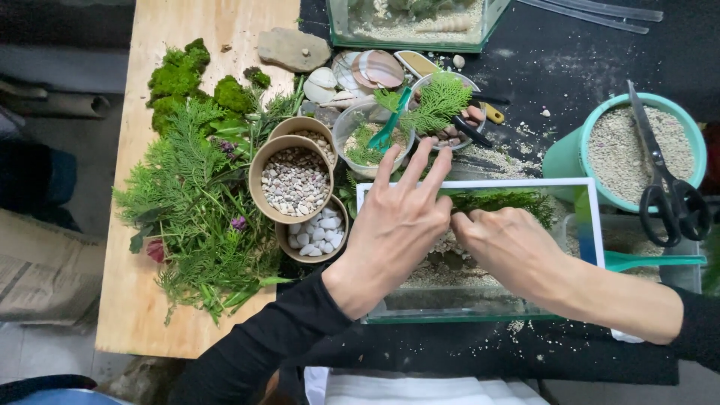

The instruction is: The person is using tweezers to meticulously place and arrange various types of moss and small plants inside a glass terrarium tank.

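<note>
Pressing green sprig (501,199) lying left-to-right, left hand (394,229), right hand (510,247), glass tank (480,304)

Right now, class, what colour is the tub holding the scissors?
The tub under the scissors is mint green, seen in the head view.

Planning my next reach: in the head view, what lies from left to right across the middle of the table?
Pile of green fern sprigs → paper cup of mixed pebbles → left hand → right hand → teal bucket of sand → black scissors.
</note>
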